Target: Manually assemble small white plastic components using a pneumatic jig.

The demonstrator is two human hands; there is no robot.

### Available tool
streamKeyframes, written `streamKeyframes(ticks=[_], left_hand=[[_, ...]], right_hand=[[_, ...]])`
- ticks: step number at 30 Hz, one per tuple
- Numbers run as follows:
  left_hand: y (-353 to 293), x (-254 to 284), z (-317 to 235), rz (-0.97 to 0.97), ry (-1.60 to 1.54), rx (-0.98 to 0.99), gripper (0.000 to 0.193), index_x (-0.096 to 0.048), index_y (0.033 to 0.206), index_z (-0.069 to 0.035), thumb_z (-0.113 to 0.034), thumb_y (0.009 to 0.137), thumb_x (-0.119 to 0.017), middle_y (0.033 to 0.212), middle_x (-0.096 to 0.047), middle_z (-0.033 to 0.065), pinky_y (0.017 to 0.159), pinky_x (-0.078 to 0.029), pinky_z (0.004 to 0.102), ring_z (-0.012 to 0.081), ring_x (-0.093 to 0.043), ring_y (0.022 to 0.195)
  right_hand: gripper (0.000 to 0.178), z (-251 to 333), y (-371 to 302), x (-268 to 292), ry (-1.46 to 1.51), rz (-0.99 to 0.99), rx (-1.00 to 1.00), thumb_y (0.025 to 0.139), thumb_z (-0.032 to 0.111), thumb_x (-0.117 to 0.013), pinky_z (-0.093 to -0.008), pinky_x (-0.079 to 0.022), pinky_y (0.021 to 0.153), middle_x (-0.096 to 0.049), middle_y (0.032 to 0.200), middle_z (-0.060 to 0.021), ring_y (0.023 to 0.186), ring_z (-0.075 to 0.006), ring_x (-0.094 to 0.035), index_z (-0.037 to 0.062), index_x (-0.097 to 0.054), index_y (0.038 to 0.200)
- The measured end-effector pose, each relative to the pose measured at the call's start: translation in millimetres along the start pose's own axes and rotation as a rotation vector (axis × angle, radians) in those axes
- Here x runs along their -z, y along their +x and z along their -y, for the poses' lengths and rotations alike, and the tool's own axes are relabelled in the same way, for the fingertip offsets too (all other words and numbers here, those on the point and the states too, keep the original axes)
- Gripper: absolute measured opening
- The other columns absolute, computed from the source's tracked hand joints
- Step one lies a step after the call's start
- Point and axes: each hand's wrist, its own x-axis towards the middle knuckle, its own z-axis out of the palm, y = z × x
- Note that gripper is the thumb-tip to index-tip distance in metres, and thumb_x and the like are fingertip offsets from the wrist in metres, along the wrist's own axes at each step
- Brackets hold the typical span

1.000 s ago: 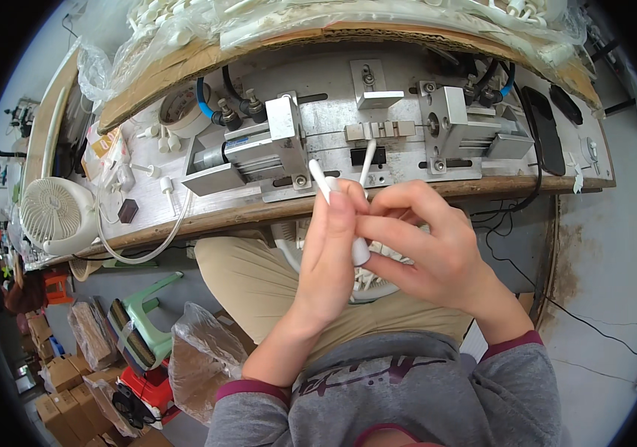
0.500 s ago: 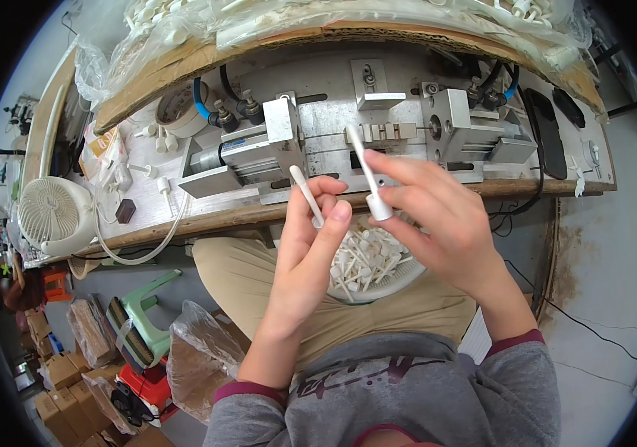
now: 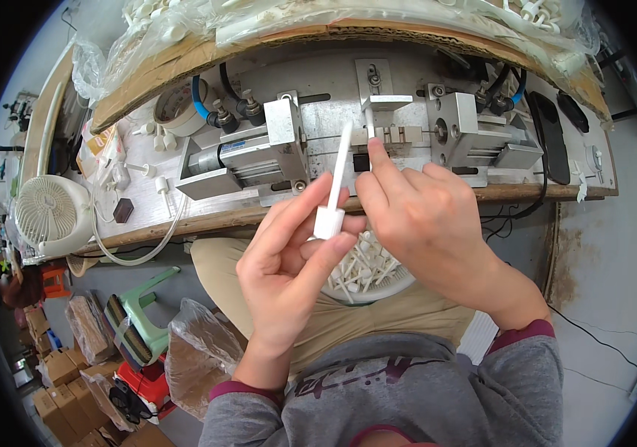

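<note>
My left hand (image 3: 288, 257) pinches a white plastic cap with a long thin rod (image 3: 329, 221), the rod pointing up and away from me. Beyond it, my right hand (image 3: 423, 216) reaches over to the bench fixture, its index finger stretched and the other fingers curled. That index fingertip meets the lower end of a second white rod (image 3: 369, 121), which lies at the small notched metal block (image 3: 404, 135). My right thumb is hidden. In my lap, below the hands, a white bowl (image 3: 389, 292) holds many white caps and rods.
Metal clamp blocks with cylinders stand on the left (image 3: 283, 130) and right (image 3: 461, 123) of the fixture. A cardboard shelf edge (image 3: 348, 31) overhangs the bench. A small fan (image 3: 56, 216), a tape roll (image 3: 177, 108) and a black phone (image 3: 549, 138) lie farther out.
My right hand has moved forward to the fixture, where a white rod now lies. The left hand, which held a thin white rod, now holds a capped one.
</note>
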Motion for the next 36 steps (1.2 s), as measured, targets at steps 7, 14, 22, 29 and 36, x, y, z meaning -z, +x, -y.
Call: streamKeyframes(ticks=[7,14,22,29,36], left_hand=[[3,5,2,-0.021,0.104,-0.204,0.045,-0.066,0.116,0.010,0.020,0.075,-0.079,0.119,-0.054,0.0136,0.088,-0.068,0.0359,0.0238,-0.068,0.105],[15,8,-12,0.037,0.591,-0.442,0.042,-0.074,0.114,0.005,0.007,0.073,-0.084,0.139,-0.060,0.0223,0.082,-0.063,0.0329,0.0217,-0.072,0.099],[36,-9,7,0.156,1.149,-0.620,0.030,-0.075,0.107,-0.003,-0.007,0.078,-0.082,0.127,-0.072,0.0102,0.070,-0.058,0.0314,0.0226,-0.072,0.080],[49,-17,13,0.200,1.339,-0.607,0.028,-0.076,0.103,-0.008,-0.014,0.077,-0.083,0.129,-0.072,0.0033,0.059,-0.053,0.0313,0.0222,-0.064,0.060],[51,-18,15,0.200,1.329,-0.570,0.026,-0.077,0.103,-0.009,-0.016,0.078,-0.083,0.130,-0.072,0.0020,0.059,-0.052,0.0308,0.0224,-0.063,0.058]], right_hand=[[0.016,-7,10,6,0.043,0.066,0.025,0.073,0.011,-0.067,-0.0307,-0.052,0.057,-0.072,0.123,-0.0215,0.058,-0.0177,-0.066,0.0042,-0.058,0.085],[0.031,-47,20,37,0.335,0.134,0.049,0.076,0.020,-0.083,-0.0378,-0.055,0.064,-0.070,0.086,-0.0106,0.072,-0.0289,-0.071,0.0072,-0.066,0.099],[0.028,-174,110,61,-0.293,-0.249,0.122,0.087,0.005,-0.074,-0.0356,-0.055,0.078,-0.069,0.103,-0.0103,0.085,-0.0250,-0.068,0.0045,-0.071,0.114],[0.041,-186,137,50,-0.045,0.312,0.020,0.077,0.003,-0.072,-0.0445,-0.053,0.090,-0.064,0.118,-0.0163,0.105,-0.0379,-0.065,0.0040,-0.066,0.117],[0.038,-207,141,49,0.155,0.406,-0.006,0.075,0.009,-0.073,-0.0437,-0.053,0.088,-0.068,0.106,-0.0207,0.103,-0.0377,-0.066,0.0028,-0.067,0.111]])
